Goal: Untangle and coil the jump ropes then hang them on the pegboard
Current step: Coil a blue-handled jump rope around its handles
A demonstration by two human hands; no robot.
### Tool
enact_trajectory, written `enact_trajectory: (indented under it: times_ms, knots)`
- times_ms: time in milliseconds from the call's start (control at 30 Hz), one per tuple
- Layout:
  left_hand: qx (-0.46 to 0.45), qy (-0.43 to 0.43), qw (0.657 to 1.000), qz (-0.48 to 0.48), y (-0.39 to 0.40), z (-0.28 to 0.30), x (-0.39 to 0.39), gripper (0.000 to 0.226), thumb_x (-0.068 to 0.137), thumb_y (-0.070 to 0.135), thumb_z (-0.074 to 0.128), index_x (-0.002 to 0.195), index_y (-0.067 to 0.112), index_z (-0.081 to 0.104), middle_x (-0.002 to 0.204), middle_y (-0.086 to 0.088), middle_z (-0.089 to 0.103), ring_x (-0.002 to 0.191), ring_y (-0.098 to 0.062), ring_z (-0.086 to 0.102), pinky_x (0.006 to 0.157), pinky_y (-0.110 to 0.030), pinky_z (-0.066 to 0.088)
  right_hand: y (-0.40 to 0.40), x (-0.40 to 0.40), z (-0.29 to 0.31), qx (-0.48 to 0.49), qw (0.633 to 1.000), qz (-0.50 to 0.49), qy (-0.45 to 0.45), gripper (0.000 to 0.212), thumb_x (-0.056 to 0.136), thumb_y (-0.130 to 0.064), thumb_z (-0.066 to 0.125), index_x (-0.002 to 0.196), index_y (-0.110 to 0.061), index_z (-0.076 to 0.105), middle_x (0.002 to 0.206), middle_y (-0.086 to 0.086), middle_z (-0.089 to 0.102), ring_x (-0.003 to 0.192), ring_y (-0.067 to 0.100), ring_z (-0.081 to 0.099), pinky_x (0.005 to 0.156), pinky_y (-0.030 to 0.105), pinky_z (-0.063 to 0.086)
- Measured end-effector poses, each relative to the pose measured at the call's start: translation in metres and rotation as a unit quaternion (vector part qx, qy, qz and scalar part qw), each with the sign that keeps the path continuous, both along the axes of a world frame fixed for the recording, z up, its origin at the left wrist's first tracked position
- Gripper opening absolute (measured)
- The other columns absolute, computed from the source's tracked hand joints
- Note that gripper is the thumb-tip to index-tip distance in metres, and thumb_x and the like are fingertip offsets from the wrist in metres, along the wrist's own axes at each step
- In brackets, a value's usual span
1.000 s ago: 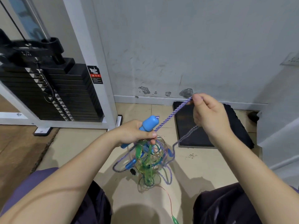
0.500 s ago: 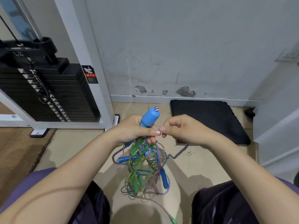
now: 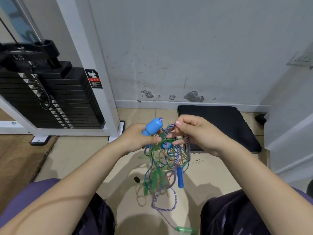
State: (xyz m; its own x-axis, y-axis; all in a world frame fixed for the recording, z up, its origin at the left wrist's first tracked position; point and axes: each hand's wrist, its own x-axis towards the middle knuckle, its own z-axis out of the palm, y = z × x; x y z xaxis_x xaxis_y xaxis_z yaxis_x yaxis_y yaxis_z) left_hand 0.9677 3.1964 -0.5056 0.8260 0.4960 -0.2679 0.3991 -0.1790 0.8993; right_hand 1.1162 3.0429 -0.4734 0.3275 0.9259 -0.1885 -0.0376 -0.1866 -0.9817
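Beige floor tiles (image 3: 76, 150) lie below; left hand (image 3: 137, 139) grips a blue handle (image 3: 153, 127), fingers curled round it; right hand (image 3: 194, 133) pinches the purple braided rope (image 3: 177, 154) above the hanging tangle (image 3: 162, 167)

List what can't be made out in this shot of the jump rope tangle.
- Head view: pegboard is not in frame.
- Lower end of the light blue handle: covered by the left hand.
- Rope count in the tangle: strands overlap, too thin.
- Warning label text: too small.
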Motion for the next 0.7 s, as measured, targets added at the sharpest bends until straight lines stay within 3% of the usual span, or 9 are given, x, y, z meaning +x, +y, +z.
enact_trajectory:
  times_ms: [67, 133, 200, 267, 367, 467, 600, 700]
  knots:
    - [-0.001, -0.004, 1.000, -0.011, -0.004, 0.001, 0.003, 0.016, 0.081, 0.014, 0.079, 0.092, 0.011, 0.068, 0.043, 0.017, 0.047, 0.039, 0.003, 0.041, 0.043, -0.009, 0.032, 0.000, -0.001, 0.002, 0.019, 1.000, -0.009, 0.019, 0.025, 0.101, -0.016, 0.047, 0.079, -0.006, 0.056, 0.086, 0.013, 0.060, 0.107, 0.039, 0.066, 0.082, 0.041, 0.059]
    - [0.011, -0.018, 0.999, -0.027, -0.006, 0.004, 0.003, 0.020, 0.076, 0.016, 0.083, 0.080, 0.015, 0.063, 0.048, 0.019, 0.050, 0.046, 0.005, 0.046, 0.049, -0.008, 0.034, 0.000, -0.002, 0.005, 0.046, 0.997, -0.027, 0.050, 0.026, 0.101, -0.016, 0.046, 0.080, -0.004, 0.055, 0.089, 0.019, 0.058, 0.104, 0.040, 0.067, 0.080, 0.039, 0.060]
    - [0.056, -0.040, 0.997, -0.023, -0.004, 0.002, 0.005, 0.031, 0.070, 0.023, 0.088, 0.093, 0.020, 0.067, 0.082, 0.015, 0.065, 0.077, -0.001, 0.060, 0.070, -0.014, 0.045, 0.001, -0.002, 0.007, 0.072, 0.993, -0.047, 0.085, 0.029, 0.102, -0.016, 0.044, 0.079, -0.002, 0.054, 0.094, 0.025, 0.054, 0.103, 0.041, 0.068, 0.078, 0.035, 0.060]
    - [0.098, -0.047, 0.994, -0.004, -0.001, 0.000, 0.006, 0.045, 0.069, 0.027, 0.088, 0.108, 0.018, 0.069, 0.107, -0.001, 0.064, 0.098, -0.015, 0.062, 0.087, -0.026, 0.046, 0.002, -0.002, 0.008, 0.088, 0.987, -0.067, 0.114, 0.032, 0.103, -0.017, 0.042, 0.077, -0.002, 0.052, 0.099, 0.033, 0.051, 0.101, 0.044, 0.068, 0.079, 0.035, 0.060]
    - [0.107, -0.065, 0.992, 0.021, 0.003, 0.003, 0.005, 0.031, 0.072, 0.021, 0.086, 0.098, 0.012, 0.071, 0.086, 0.004, 0.062, 0.073, -0.001, 0.057, 0.066, -0.015, 0.041, 0.002, -0.001, 0.012, 0.095, 0.981, -0.113, 0.122, 0.034, 0.103, -0.017, 0.043, 0.073, -0.003, 0.051, 0.107, 0.046, 0.049, 0.098, 0.042, 0.069, 0.082, 0.036, 0.060]
    - [0.112, -0.092, 0.989, 0.035, 0.004, 0.011, 0.003, 0.021, 0.075, 0.010, 0.083, 0.092, 0.010, 0.071, 0.066, 0.012, 0.055, 0.046, 0.009, 0.048, 0.049, -0.006, 0.034, 0.001, 0.001, 0.014, 0.091, 0.977, -0.160, 0.110, 0.036, 0.103, -0.013, 0.043, 0.068, -0.004, 0.048, 0.102, 0.039, 0.055, 0.094, 0.039, 0.071, 0.084, 0.038, 0.060]
    - [0.115, -0.104, 0.987, 0.038, 0.005, 0.020, -0.001, 0.017, 0.075, 0.008, 0.083, 0.087, 0.006, 0.071, 0.063, 0.009, 0.055, 0.042, 0.008, 0.046, 0.047, -0.006, 0.033, 0.000, 0.006, 0.010, 0.042, 0.983, -0.169, 0.049, 0.036, 0.100, -0.007, 0.041, 0.065, -0.003, 0.051, 0.087, 0.027, 0.067, 0.081, 0.035, 0.072, 0.077, 0.039, 0.060]
    - [0.110, -0.084, 0.990, 0.031, 0.008, 0.020, -0.003, 0.020, 0.076, 0.009, 0.082, 0.084, -0.004, 0.070, 0.061, 0.001, 0.053, 0.036, 0.003, 0.040, 0.042, -0.010, 0.031, -0.001, 0.007, 0.008, -0.024, 0.991, -0.129, -0.024, 0.024, 0.094, 0.001, 0.039, 0.081, 0.004, 0.060, 0.082, 0.020, 0.068, 0.064, 0.028, 0.064, 0.064, 0.034, 0.054]
